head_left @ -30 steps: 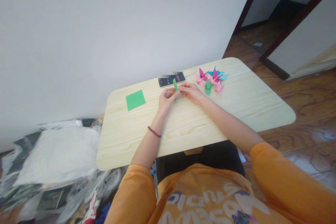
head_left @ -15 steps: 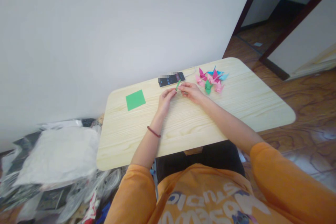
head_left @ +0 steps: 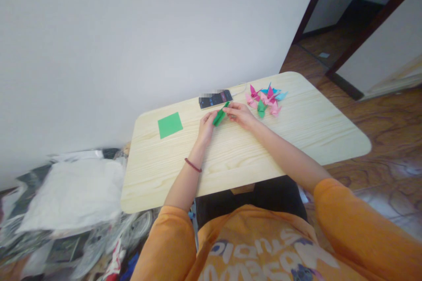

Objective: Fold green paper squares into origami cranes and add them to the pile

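Note:
Between my hands is a folded piece of green paper point(head_left: 220, 117), narrow and slanting up to the right over the table. My left hand point(head_left: 207, 124) pinches its left side, with the fingertips partly hidden behind it. On its upper right edge, my right hand point(head_left: 240, 114) grips with thumb and forefinger. A flat green paper square point(head_left: 170, 125) lies to the left of my left hand. Right of my right hand sits a cluster of several folded paper cranes, among them a green one point(head_left: 261, 108) and a light pink one point(head_left: 274, 109).
A phone point(head_left: 215, 99) with a white cable lies at the back of the wooden table point(head_left: 158, 175), just beyond my hands. The white wall point(head_left: 148, 30) runs along the table's far edge. White and clear plastic bags point(head_left: 75, 193) are piled on the floor at the left.
The folded green paper has turned and opened out, so a broader face of it shows between my hands. Both hands keep nearly the same place.

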{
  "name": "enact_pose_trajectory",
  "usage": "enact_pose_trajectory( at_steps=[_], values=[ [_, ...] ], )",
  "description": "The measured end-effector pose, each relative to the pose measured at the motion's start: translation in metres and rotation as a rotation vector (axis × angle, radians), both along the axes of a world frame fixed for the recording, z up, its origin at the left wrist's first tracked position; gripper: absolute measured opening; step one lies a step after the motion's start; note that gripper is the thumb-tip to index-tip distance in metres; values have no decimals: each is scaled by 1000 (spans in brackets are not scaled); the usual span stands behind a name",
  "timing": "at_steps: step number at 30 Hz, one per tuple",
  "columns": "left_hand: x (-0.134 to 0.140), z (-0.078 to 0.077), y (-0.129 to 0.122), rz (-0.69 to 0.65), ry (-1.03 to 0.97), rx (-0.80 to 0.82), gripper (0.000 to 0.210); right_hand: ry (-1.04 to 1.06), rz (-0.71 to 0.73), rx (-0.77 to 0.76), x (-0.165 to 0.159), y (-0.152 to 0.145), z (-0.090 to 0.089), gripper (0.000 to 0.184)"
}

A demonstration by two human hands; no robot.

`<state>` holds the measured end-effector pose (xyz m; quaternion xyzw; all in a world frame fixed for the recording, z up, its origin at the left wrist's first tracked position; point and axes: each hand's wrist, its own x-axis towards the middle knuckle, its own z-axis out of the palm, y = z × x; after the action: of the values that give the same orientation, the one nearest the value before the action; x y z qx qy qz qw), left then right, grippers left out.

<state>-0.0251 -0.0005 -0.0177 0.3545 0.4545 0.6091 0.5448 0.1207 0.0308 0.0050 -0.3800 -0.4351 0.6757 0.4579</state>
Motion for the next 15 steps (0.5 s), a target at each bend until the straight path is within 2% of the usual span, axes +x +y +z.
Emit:
enact_pose_trajectory(
  at_steps=[8,13,15],
  values=[
    [-5,-8,3,130,2,-38,32,-86,-30,73,-2,4,-11,36],
    [-10,-8,2,183,291,116,32,-146,-51,186,-4,11,-23,30],
    [-12,-6,2,173,351,139,33,-143,-35,230,-4,13,-24,31]
  ],
)
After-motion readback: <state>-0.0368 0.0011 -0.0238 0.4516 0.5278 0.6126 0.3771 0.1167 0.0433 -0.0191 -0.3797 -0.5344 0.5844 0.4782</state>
